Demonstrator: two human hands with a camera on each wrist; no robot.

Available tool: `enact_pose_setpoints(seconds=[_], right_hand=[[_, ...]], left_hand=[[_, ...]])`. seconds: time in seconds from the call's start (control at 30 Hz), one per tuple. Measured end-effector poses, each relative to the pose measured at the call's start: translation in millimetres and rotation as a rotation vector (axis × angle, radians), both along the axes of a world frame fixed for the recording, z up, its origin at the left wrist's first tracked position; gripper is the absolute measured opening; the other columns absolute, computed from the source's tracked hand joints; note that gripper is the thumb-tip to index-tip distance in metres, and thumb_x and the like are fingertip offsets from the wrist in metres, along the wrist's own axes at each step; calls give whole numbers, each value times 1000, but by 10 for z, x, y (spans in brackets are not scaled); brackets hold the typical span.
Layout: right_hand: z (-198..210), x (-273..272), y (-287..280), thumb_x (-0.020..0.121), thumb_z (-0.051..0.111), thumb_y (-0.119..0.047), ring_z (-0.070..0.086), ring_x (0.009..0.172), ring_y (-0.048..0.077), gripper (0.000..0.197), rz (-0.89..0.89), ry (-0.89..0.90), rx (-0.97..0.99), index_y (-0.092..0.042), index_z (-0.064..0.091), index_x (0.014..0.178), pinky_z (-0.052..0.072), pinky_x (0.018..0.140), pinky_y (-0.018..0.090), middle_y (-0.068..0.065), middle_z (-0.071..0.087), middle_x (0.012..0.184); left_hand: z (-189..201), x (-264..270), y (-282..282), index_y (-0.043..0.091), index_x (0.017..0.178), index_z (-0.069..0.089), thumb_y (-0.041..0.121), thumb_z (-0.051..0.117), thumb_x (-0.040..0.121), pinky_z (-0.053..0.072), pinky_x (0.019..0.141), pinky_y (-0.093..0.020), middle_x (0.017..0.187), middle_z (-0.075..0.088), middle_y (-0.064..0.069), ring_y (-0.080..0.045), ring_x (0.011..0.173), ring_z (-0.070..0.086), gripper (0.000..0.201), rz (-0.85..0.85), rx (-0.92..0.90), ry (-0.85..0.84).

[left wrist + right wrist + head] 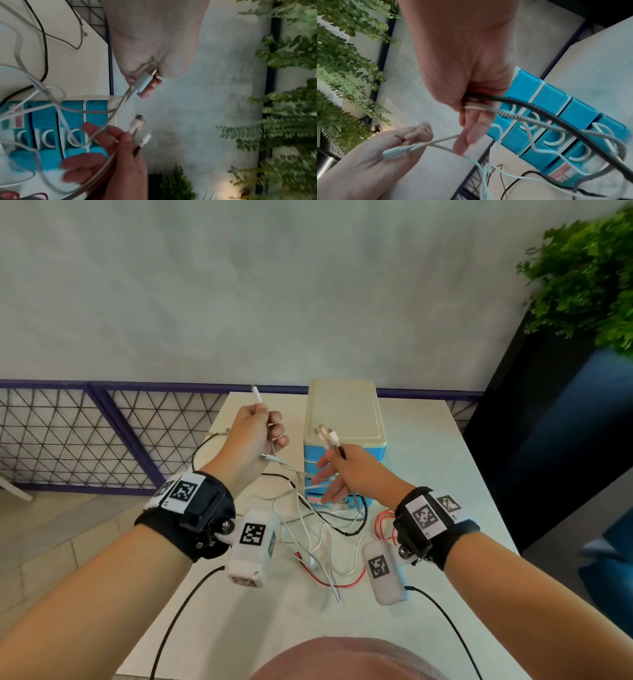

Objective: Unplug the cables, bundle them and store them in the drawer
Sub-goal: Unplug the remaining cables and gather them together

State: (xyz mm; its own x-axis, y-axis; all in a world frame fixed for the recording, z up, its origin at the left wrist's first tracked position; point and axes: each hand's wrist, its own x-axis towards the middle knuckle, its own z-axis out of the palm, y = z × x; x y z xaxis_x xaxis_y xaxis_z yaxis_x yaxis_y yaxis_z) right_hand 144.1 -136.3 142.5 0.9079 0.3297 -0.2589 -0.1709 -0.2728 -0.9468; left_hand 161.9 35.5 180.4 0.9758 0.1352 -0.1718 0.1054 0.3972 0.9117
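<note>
My left hand (255, 436) is raised over the table and grips a white cable near its plug (256, 395), which sticks up above the fist; the same plug (145, 82) shows in the left wrist view. My right hand (342, 470) pinches several cable ends (330, 438) between thumb and forefinger, its other fingers stretched out; a black cable (522, 102) and a braided grey one (513, 115) leave that grip. A tangle of white, black and red cables (318, 542) lies on the table below. The blue drawer unit (342, 450) with a cream top stands behind my hands, its drawers closed.
The white table (445, 474) ends at a purple mesh fence (102, 433) on the left. A dark planter with green plants (589, 278) stands at the right. A thin black cable (202, 446) loops off the table's left edge.
</note>
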Motion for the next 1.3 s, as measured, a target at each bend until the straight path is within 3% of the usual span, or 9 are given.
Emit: enact_pose_setpoints(seconds=[0.1,0.23,0.33,0.43,0.67,0.77,0.9,1.1,1.3], right_hand=[[65,82,26,104,36,-20,53,46,14,26,-188,-185,29,-9,56,92,45,44,23,5,70,87],[223,117,81,101,44,-29,36,42,5,29,-213,-231,100,-9,64,97,36,44,20,-3,45,66],[276,86,126,93,57,-45,34,44,6,35,-190,-250,99,-11,59,84,37,45,21,-6,37,57],[278,102,139,90,64,-38,33,43,6,26,-246,-228,194,-12,62,85,35,43,21,-6,36,54],[344,158,117,99,51,-28,35,39,3,23,-273,-250,215,-14,61,83,34,42,19,-8,40,54],[357,204,50,100,49,-30,30,44,5,24,-289,-212,283,-11,61,90,30,40,18,-4,35,64],[355,205,-27,100,48,-30,29,46,6,25,-303,-198,288,-11,61,91,30,42,18,-3,35,66],[328,194,13,100,48,-29,29,46,7,26,-289,-143,329,-9,59,89,28,42,20,-1,36,67],[342,171,11,101,47,-28,30,44,8,27,-237,-141,329,-10,60,86,27,43,21,-1,41,67]], left_hand=[[-36,-48,-53,12,101,43,21,37,101,31,39,-17,73,45,1,-7,48,34,10,-45,236,-66],[-67,-99,-156,12,94,54,19,50,97,48,50,-20,74,53,-1,-8,58,48,8,-141,385,-126],[-64,-107,-219,8,93,56,17,54,95,52,54,-20,73,57,-3,-7,58,53,9,-140,338,-102],[-63,-111,-246,7,91,56,16,55,95,53,54,-19,74,57,-6,-7,56,57,11,-188,298,-76],[-207,-156,-241,7,105,52,21,30,104,57,76,-32,78,63,-5,-14,69,65,26,-414,159,-72],[-381,-174,-93,8,111,53,13,29,103,52,82,-26,98,69,-4,-10,88,67,26,-546,541,-173],[-574,-250,46,19,113,63,10,52,95,44,94,-16,113,67,9,1,107,60,23,-761,1018,-335],[-655,-274,-85,21,114,64,25,69,85,52,86,-25,100,61,3,-5,93,58,29,-656,1022,-408],[-586,-234,-168,7,85,65,9,68,84,46,73,-9,82,62,15,9,79,58,4,-604,1062,-478]])
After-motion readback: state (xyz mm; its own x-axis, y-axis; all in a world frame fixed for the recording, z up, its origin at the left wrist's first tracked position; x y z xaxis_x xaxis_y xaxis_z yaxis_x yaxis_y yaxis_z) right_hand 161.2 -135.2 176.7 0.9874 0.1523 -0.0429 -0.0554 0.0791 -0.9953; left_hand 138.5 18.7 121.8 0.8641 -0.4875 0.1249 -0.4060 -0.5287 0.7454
